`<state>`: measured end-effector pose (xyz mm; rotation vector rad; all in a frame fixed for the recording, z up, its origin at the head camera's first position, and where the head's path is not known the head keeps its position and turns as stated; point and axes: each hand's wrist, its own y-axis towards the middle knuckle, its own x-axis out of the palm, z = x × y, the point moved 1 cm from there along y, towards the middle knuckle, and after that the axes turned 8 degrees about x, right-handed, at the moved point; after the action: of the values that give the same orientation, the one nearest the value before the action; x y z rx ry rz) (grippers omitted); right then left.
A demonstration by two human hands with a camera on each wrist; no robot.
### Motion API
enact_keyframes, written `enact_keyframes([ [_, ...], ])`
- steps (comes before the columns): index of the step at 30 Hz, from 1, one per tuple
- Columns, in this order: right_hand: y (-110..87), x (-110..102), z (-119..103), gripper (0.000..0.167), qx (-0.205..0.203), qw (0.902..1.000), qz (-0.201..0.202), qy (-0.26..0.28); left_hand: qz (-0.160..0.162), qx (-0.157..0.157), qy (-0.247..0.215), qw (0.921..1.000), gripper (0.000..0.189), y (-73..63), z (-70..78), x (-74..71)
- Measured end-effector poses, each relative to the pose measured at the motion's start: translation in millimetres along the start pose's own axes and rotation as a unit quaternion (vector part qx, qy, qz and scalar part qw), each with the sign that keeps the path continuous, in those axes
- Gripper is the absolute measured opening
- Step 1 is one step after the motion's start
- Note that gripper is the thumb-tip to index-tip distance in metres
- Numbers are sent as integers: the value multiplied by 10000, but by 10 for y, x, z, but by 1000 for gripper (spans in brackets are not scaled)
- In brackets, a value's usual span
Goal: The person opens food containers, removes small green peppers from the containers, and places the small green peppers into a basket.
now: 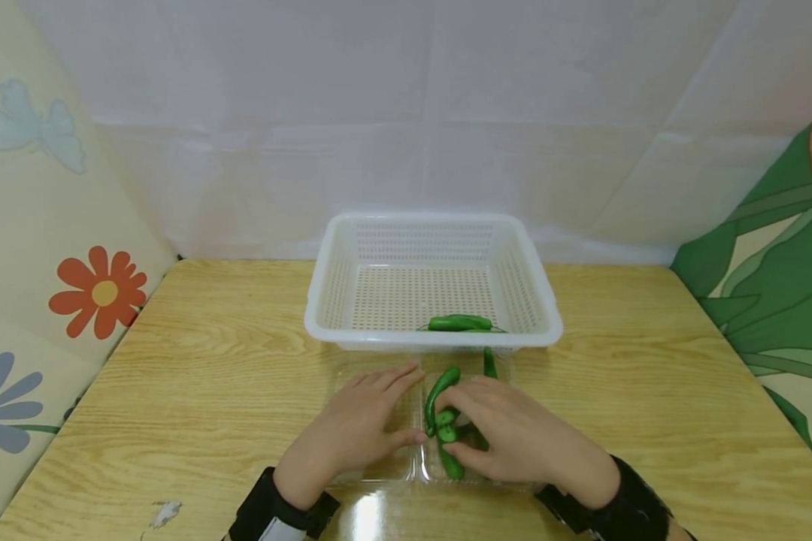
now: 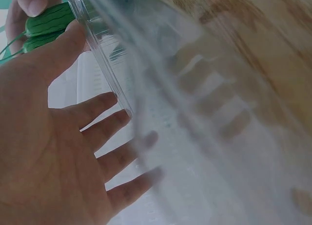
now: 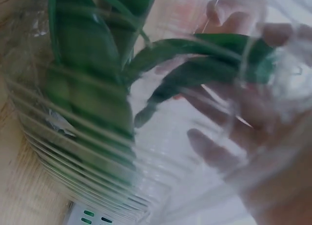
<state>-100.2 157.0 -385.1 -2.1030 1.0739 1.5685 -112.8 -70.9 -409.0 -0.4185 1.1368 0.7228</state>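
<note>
A clear plastic clamshell box [image 1: 372,475] lies spread on the table, its two halves side by side. Over the left half, my left hand [image 1: 355,424] has its fingers extended, the tips at the ridge between the halves. In the left wrist view the left thumb and fingers lie along the box's clear edge [image 2: 105,64]. My right hand [image 1: 497,428] pinches green chili peppers [image 1: 446,430] over the right half; the left wrist view shows the held peppers [image 2: 48,20] between its fingers. More peppers [image 3: 92,98] show through the plastic in the right wrist view, partly hidden by the hand in the head view.
Just behind the box stands a white perforated basket [image 1: 433,340]. Inside it, green peppers [image 1: 460,323] lie against its near side. The wooden table [image 1: 230,361] has a worn patch [image 1: 166,514] at the front left. A white sheet [image 1: 379,120] hangs behind.
</note>
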Motion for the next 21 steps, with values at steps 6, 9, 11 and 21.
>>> enact_keyframes([
  [6, 6, -35, -6, 36, -388, 9982, 447, 70, -47, -32, -86, 9999, 80, 3, -4, -7],
  [9, 5, -49, -8, 34, -505, 9965, 647, 131, -57, -40, -113, 9999, 81, 6, -7, -5],
  [11, 4, -56, -9, 32, -507, 9958, 748, 168, -54, -41, -112, 9999, 80, 7, -8, -4],
  [21, 38, -85, 3, 30, -820, 9853, 1473, 285, -24, -38, -118, 9999, 80, 7, -1, -7],
])
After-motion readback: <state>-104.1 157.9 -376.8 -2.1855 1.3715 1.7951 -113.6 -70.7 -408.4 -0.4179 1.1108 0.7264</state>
